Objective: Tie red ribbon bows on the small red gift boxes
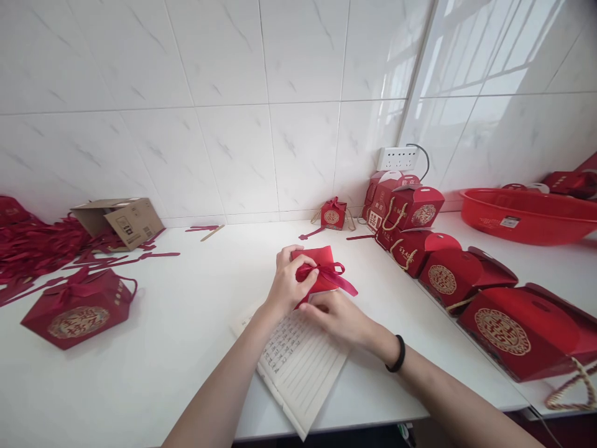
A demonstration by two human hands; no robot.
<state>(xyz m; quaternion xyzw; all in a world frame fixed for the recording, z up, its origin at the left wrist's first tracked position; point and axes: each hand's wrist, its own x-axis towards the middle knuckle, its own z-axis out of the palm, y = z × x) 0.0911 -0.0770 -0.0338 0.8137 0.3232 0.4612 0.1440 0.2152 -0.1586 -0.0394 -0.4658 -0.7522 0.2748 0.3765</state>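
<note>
A small red gift box (321,254) stands in front of me, with a dark-red ribbon (342,283) tied in a bow on its top. My left hand (291,279) comes over the box from the left, thumb and fingers pinching the ribbon at its knot. Low at the box's near side, my right hand (338,316) is closed with curled fingers; whatever is between them is hidden. Under both wrists lies an open lined notebook (303,367) with handwriting on its left part.
Red gift boxes (466,274) line the right side, beside a red plastic basin (527,218). A ribbon-tied box (84,305) sits at left, near a cardboard carton (128,221) and a ribbon pile (37,239). One small tied box (333,214) stands by the wall.
</note>
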